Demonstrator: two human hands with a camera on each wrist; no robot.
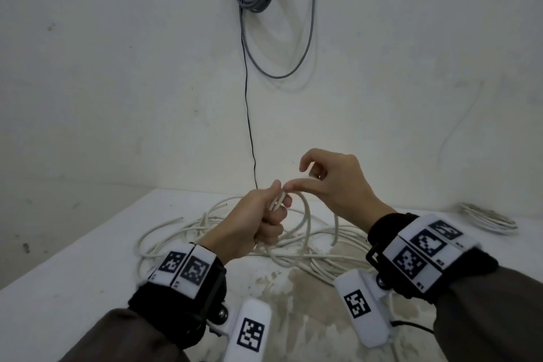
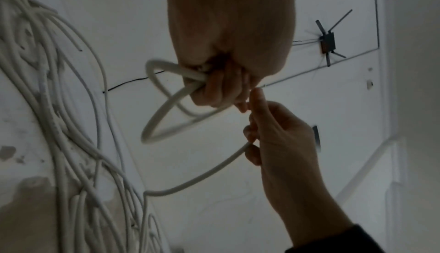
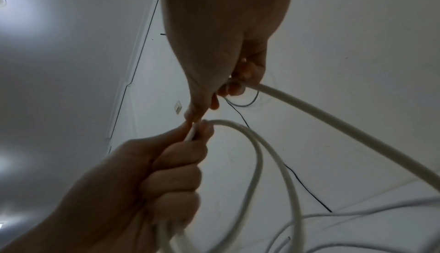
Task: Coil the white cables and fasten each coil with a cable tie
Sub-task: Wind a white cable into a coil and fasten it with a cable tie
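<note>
Cable (image 1: 305, 216) loops gripped inside left hand (image 1: 252, 226) fingers (image 1: 271, 231).

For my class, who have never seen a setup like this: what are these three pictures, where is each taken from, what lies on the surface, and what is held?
No machine here: a person works bare-handed, with a camera on the head and one on each wrist. The head view looks down at both hands. The left hand grips a few loops of white cable in its fist. The right hand holds the next stretch of the same cable. More loose cable sprawls over the white table, and a finished coil lies far right. The wrist views show these grips from below.
</note>
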